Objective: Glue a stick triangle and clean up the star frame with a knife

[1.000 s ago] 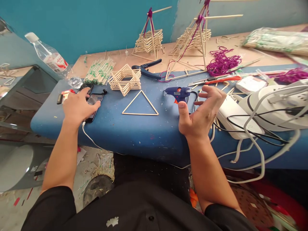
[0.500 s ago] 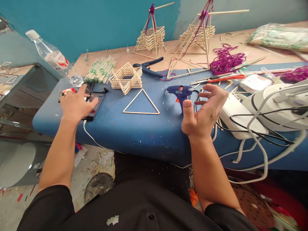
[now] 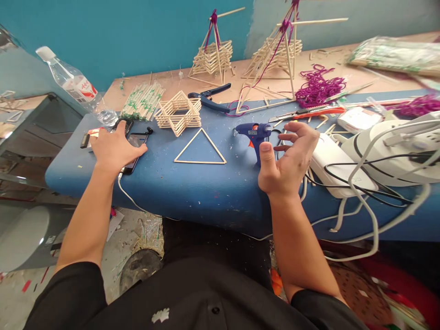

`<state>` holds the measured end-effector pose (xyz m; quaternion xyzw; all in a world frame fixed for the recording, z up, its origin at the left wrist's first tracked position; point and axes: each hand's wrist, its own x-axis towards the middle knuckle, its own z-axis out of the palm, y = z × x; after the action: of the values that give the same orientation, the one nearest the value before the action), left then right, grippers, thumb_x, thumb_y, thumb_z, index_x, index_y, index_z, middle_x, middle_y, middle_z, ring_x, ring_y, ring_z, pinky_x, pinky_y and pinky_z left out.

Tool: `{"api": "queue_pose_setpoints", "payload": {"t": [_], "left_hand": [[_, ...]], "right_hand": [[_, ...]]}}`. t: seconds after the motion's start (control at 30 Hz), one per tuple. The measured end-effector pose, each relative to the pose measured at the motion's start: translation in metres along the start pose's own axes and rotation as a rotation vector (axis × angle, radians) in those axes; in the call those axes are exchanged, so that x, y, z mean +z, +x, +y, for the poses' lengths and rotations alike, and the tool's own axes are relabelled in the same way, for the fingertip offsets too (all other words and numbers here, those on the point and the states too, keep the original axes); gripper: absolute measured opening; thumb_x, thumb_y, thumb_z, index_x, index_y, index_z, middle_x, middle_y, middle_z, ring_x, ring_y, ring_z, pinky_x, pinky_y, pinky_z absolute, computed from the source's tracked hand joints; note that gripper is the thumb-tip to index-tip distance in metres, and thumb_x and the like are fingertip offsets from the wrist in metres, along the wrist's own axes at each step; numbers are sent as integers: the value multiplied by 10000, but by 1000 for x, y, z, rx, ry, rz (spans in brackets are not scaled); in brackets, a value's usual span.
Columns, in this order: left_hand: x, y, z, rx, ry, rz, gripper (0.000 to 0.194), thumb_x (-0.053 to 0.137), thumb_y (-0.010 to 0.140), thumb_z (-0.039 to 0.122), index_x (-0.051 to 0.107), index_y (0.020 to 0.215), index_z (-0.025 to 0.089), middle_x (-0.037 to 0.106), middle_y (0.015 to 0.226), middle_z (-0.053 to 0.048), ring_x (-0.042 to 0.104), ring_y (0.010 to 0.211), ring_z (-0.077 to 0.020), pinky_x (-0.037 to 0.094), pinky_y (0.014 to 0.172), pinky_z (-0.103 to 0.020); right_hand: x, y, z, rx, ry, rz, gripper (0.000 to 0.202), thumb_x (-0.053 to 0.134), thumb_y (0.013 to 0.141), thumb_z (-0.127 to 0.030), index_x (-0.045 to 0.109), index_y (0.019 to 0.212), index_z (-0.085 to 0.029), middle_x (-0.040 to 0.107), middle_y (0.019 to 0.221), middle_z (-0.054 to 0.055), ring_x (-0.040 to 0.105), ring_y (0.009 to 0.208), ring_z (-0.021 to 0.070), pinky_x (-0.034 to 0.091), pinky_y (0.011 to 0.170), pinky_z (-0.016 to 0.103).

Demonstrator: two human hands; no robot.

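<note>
My left hand (image 3: 115,149) is spread over a smartphone (image 3: 139,149) at the left of the table. Its thumb lies over the phone's right edge, and the palm hides much of the screen. Near the glue gun, my right hand (image 3: 287,158) rests palm inward with fingers loosely curled and apart, holding nothing. The blue hot glue gun (image 3: 253,133) stands just left of these fingers; I cannot tell whether they touch it. Between my hands lies a flat triangle of thin sticks (image 3: 200,162). Behind it sits a star-shaped stack of sticks (image 3: 178,117).
Behind are wrapped sticks (image 3: 143,101), black-handled pliers (image 3: 215,98) and stick frames (image 3: 213,57) tied with purple yarn. A tilted bottle (image 3: 72,82) stands far left. At right are a utility knife (image 3: 309,111), purple yarn (image 3: 319,87), a white power bank (image 3: 338,167) and tangled cables.
My left hand has shifted right across the phone, its thumb reaching past the right edge. My right hand keeps its pose beside the glue gun. The view has moved slightly.
</note>
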<state>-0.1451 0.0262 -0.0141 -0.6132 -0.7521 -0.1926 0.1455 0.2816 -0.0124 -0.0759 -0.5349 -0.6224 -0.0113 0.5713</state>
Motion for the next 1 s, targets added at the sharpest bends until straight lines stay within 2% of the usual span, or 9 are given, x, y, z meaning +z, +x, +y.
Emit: {"api": "queue_pose_setpoints", "payload": {"t": [0.13, 0.23, 0.33, 0.5, 0.63, 0.73, 0.8, 0.87, 1.0], "left_hand": [[5, 0, -2, 38, -26, 36, 1274, 583, 568, 1026, 714, 1371, 45, 814, 1022, -226, 511, 1558, -538, 330, 1096, -766], [11, 1, -10, 79, -33, 74, 1228, 597, 588, 1005, 729, 1375, 73, 814, 959, -184, 577, 1507, -502, 348, 1078, -751], [15, 3, -18, 119, -40, 96, 1080, 651, 612, 960, 786, 1267, 111, 800, 885, -146, 653, 1415, -465, 397, 1040, -714], [9, 8, -11, -1, 29, 1, 680, 811, 588, 801, 826, 888, 191, 766, 825, -201, 697, 1246, -519, 509, 938, -668], [-9, 16, 20, 126, -105, -7, 636, 765, 741, 796, 838, 970, 207, 800, 922, -175, 626, 1327, -487, 517, 1054, -642], [-22, 24, 57, 317, -161, -128, 721, 686, 896, 760, 799, 1304, 177, 808, 1325, -142, 591, 1409, -419, 441, 1219, -604], [-24, 30, 82, 354, -170, -205, 733, 722, 891, 716, 779, 1386, 178, 785, 1412, -136, 554, 1459, -423, 454, 1204, -562], [-22, 37, 104, 326, -132, -270, 709, 744, 873, 706, 805, 1367, 202, 794, 1384, -165, 595, 1418, -447, 489, 1144, -561], [-11, 51, 128, 307, -30, -377, 652, 776, 827, 691, 854, 1272, 221, 823, 1282, -181, 702, 1252, -465, 535, 1016, -539]], "right_hand": [[0, 0, -1, 20, 13, 5, 616, 515, 1034, -705, 497, 1422, -227, 558, 1336, 194, 668, 1114, 321, 597, 826, 479], [0, 0, -2, 26, 29, 7, 635, 525, 1031, -711, 506, 1421, -211, 571, 1329, 200, 670, 1107, 319, 598, 826, 474], [0, 0, -2, 22, 37, 3, 651, 534, 1029, -708, 513, 1423, -190, 583, 1323, 208, 669, 1112, 322, 599, 836, 474], [0, 0, -1, 17, 43, 15, 654, 546, 1032, -687, 524, 1428, -167, 598, 1314, 217, 665, 1115, 322, 597, 847, 473], [2, 0, -1, -6, 43, 31, 619, 550, 1039, -662, 531, 1427, -180, 605, 1302, 197, 660, 1119, 318, 598, 874, 486], [3, 1, 0, -26, 43, 53, 571, 562, 1044, -633, 550, 1409, -194, 612, 1281, 180, 661, 1109, 317, 592, 853, 480], [4, 1, 0, -58, 35, 72, 533, 575, 1046, -601, 562, 1401, -204, 621, 1276, 178, 662, 1094, 316, 586, 824, 470], [3, 1, -2, -119, 23, 89, 495, 600, 1043, -556, 576, 1392, -206, 635, 1274, 186, 664, 1086, 321, 581, 806, 465], [-1, 3, -11, -326, 28, 152, 324, 654, 1018, -382, 634, 1288, -203, 715, 1184, 176, 687, 1075, 318, 583, 852, 469]]}}
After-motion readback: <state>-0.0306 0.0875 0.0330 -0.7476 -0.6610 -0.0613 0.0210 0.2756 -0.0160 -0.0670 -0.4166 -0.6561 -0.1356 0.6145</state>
